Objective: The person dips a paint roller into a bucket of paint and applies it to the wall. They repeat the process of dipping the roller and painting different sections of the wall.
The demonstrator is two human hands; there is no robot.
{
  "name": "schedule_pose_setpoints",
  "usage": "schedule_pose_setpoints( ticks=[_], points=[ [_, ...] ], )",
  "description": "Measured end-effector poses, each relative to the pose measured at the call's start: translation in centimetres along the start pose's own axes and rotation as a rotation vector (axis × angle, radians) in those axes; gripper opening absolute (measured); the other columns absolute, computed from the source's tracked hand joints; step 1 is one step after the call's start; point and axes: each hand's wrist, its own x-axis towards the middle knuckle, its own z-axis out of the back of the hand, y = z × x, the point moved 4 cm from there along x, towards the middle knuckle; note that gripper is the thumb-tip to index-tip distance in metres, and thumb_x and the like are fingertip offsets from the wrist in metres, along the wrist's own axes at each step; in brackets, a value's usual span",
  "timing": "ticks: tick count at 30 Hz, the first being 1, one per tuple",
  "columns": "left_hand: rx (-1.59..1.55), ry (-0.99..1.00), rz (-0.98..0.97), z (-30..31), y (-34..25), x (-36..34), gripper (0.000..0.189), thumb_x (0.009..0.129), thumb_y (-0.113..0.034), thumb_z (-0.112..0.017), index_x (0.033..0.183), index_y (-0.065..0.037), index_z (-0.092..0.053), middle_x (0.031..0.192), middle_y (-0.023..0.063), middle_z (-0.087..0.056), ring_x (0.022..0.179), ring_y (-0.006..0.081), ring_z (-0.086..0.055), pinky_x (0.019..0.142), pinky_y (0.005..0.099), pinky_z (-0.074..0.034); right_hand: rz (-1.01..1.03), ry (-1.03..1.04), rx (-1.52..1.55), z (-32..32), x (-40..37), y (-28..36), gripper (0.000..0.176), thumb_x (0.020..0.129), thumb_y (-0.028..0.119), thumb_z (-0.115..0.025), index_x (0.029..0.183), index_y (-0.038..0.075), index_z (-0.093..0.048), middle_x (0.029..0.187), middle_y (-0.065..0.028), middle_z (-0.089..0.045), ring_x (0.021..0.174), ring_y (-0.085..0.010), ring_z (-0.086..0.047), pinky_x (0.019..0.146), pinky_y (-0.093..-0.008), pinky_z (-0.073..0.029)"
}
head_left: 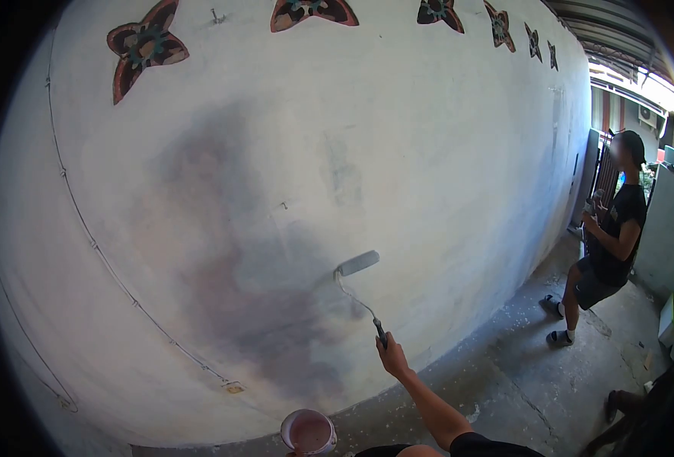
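My right hand (392, 356) is closed round the dark handle of a paint roller (359, 263). Its light grey sleeve is against the wall (443, 190), or very close to it, and the bent wire frame runs down to my fist. Grey and brownish patches darken the pale wall left of the roller. At the bottom edge of the view is a bucket (309, 433) with a pinkish-brown inside; the frame cuts off its lower part. My left hand does not show.
A person (618, 228) in dark clothes stands at the right by the wall, holding something small. Flower-shaped openings (148, 50) line the wall's top. A cable (97, 247) runs down the left to a small box (235, 388). Paint specks dot the concrete floor (504, 381).
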Motion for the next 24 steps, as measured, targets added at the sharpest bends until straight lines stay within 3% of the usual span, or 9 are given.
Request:
schedule_pose_setpoints(
  ticks=[9, 11, 12, 14, 15, 17, 18, 20, 24],
  points=[
    [0.097, 0.100, -0.105, 0.1, 1.5, 1.3, 0.057, 0.093, -0.054, -0.060, 0.073, 0.000, -0.054, 0.061, 0.0042, -0.052, 0.055, 0.0138, -0.050, 0.049, 0.0313, -0.044, 0.028, -0.043, 0.034, 3.5, 4.7, 7.7, 0.034, 0.099, 0.034, -0.053, 0.094, 0.002, -0.047, 0.067, -0.0262, -0.059, 0.070, -0.0514, -0.057, 0.058, -0.0531, -0.042],
    [0.853, -0.323, -0.831, -2.9, 2.9, 2.0, 0.057, 0.093, -0.054, -0.059, 0.073, -0.001, -0.055, 0.056, 0.0032, -0.051, 0.054, 0.0135, -0.051, 0.050, 0.0308, -0.043, 0.051, -0.059, 0.073, 4.3, 5.6, 9.8, 0.034, 0.099, 0.033, -0.054, 0.092, 0.000, -0.047, 0.064, -0.0245, -0.056, 0.066, -0.0500, -0.056, 0.055, -0.0495, -0.041],
    [0.853, -0.325, -0.829, -1.6, 0.6, 0.3, 0.057, 0.093, -0.054, -0.059, 0.073, -0.001, -0.055, 0.056, 0.0032, -0.051, 0.054, 0.0135, -0.051, 0.050, 0.0308, -0.043, 0.052, -0.057, 0.073, 4.1, 5.6, 9.8, 0.034, 0.099, 0.033, -0.054, 0.092, 0.000, -0.047, 0.064, -0.0245, -0.056, 0.066, -0.0500, -0.056, 0.055, -0.0495, -0.041],
    [-0.002, 0.167, -0.039, 0.6, -1.0, -1.7, 0.055, 0.094, -0.052, -0.059, 0.082, 0.001, -0.058, 0.067, 0.0059, -0.057, 0.061, 0.0146, -0.056, 0.053, 0.0314, -0.047, 0.009, -0.061, 0.048, 3.9, 5.5, 9.5, 0.034, 0.099, 0.033, -0.053, 0.094, 0.000, -0.048, 0.067, -0.0254, -0.059, 0.069, -0.0502, -0.058, 0.057, -0.0509, -0.043],
    [-0.004, 0.165, -0.038, -0.7, 1.6, -0.6, 0.055, 0.094, -0.052, -0.059, 0.082, 0.001, -0.058, 0.067, 0.0059, -0.057, 0.061, 0.0146, -0.056, 0.053, 0.0314, -0.047, 0.010, -0.058, 0.047, 3.3, 5.3, 8.6, 0.034, 0.099, 0.033, -0.053, 0.094, 0.000, -0.048, 0.067, -0.0254, -0.059, 0.069, -0.0502, -0.058, 0.057, -0.0509, -0.043],
    [0.678, -0.159, -0.630, -3.2, 4.5, 1.1, 0.053, 0.094, -0.046, -0.062, 0.097, 0.006, -0.057, 0.083, 0.0100, -0.061, 0.072, 0.0177, -0.060, 0.060, 0.0334, -0.051, -0.013, -0.052, -0.020, 1.5, 4.2, 4.5, 0.033, 0.098, 0.036, -0.052, 0.102, 0.002, -0.050, 0.077, -0.0280, -0.064, 0.078, -0.0514, -0.061, 0.065, -0.0566, -0.047],
    [0.675, -0.160, -0.627, -1.7, 3.0, 0.4, 0.053, 0.094, -0.046, -0.062, 0.097, 0.006, -0.057, 0.083, 0.0100, -0.061, 0.072, 0.0177, -0.060, 0.060, 0.0334, -0.051, -0.038, -0.038, -0.047, 0.7, 3.3, 2.4, 0.034, 0.098, 0.036, -0.052, 0.103, 0.003, -0.051, 0.079, -0.0284, -0.065, 0.080, -0.0515, -0.061, 0.067, -0.0571, -0.047],
    [-0.272, -0.054, 0.155, 0.2, 1.2, -1.5, 0.051, 0.093, -0.037, -0.065, 0.107, 0.010, -0.053, 0.094, 0.0125, -0.060, 0.081, 0.0204, -0.062, 0.065, 0.0349, -0.054, -0.060, -0.021, -0.077, -0.3, 1.3, -1.4, 0.034, 0.097, 0.037, -0.053, 0.104, 0.003, -0.052, 0.081, -0.0288, -0.065, 0.083, -0.0515, -0.061, 0.068, -0.0577, -0.047],
    [-0.119, -0.043, 0.180, 0.6, -4.8, -4.9, 0.046, 0.092, -0.031, -0.067, 0.107, 0.011, -0.053, 0.091, 0.0132, -0.060, 0.080, 0.0216, -0.063, 0.067, 0.0344, -0.054, -0.128, 0.038, -0.112, -0.4, -1.6, -5.4, 0.034, 0.095, 0.034, -0.056, 0.096, 0.000, -0.053, 0.076, -0.0286, -0.063, 0.078, -0.0514, -0.060, 0.064, -0.0557, -0.045]
  ],
)
